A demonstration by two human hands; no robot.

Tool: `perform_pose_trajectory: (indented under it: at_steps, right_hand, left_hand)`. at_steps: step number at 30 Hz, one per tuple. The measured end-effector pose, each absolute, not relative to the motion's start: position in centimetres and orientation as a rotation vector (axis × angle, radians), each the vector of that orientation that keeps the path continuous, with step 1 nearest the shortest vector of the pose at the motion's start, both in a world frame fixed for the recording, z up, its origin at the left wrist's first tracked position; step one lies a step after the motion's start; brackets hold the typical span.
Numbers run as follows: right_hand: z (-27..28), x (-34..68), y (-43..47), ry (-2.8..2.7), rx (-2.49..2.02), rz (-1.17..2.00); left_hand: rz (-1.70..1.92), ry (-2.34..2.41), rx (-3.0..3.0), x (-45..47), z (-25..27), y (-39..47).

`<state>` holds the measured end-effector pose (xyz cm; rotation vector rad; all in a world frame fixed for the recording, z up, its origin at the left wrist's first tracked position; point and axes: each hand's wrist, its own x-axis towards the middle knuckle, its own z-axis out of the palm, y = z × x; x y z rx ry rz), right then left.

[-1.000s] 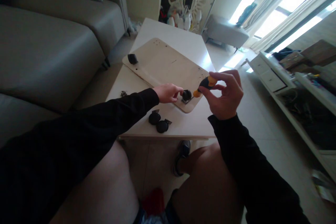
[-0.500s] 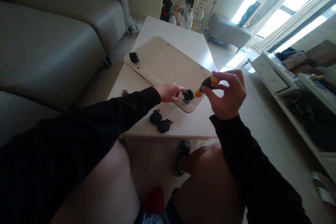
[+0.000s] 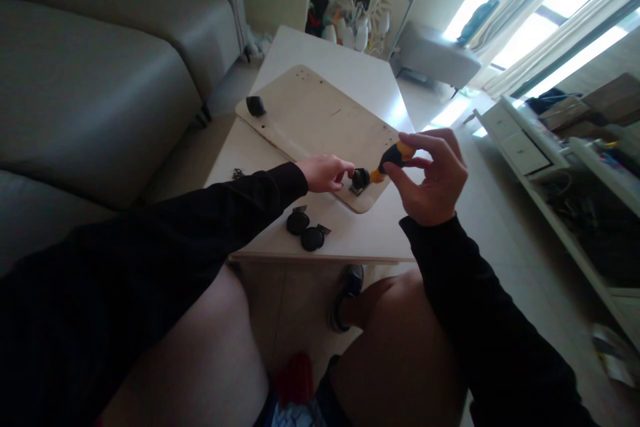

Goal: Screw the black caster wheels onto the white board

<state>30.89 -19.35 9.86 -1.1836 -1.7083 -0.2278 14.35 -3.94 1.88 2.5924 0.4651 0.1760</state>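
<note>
My right hand (image 3: 433,177) is closed around the handle of a black-and-yellow screwdriver (image 3: 393,158), which slants down to the left. The screwdriver's front end meets the near side of a black caster wheel (image 3: 360,179); its tip is hidden or too small to see. That caster stands on the near right corner of a cream board (image 3: 320,113) with rounded corners. My left hand (image 3: 326,173) has its fingers bent, with the index finger against the caster's left side. A second caster (image 3: 255,106) stands at the board's far left corner.
Two loose casters (image 3: 298,221) with metal plates lie near the front edge of the white table (image 3: 280,240). A small heap of screws (image 3: 238,174) is left of my forearm. A grey sofa (image 3: 110,73) flanks the left, a white cabinet (image 3: 520,147) the right.
My right hand and the screwdriver have shifted slightly left, closer against the caster. My left hand stays at the caster, and the view has moved a little.
</note>
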Motion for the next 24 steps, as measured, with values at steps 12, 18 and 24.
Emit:
perform_pose_trajectory:
  at_steps: [12, 18, 24]
  right_hand:
    - [9.90, 31.01, -19.14, -1.753, -1.181, -0.241]
    - [10.08, 30.67, -19.02, -1.794, -1.154, -0.239]
    - [10.12, 30.44, -18.99, -1.728, -1.138, -0.145]
  left_hand:
    - [0.159, 0.445, 2.594, 14.18, 1.92, -4.28]
    - [0.148, 0.457, 2.571, 14.14, 2.36, -4.53]
    - [0.133, 0.461, 2.579, 14.11, 2.54, -4.51]
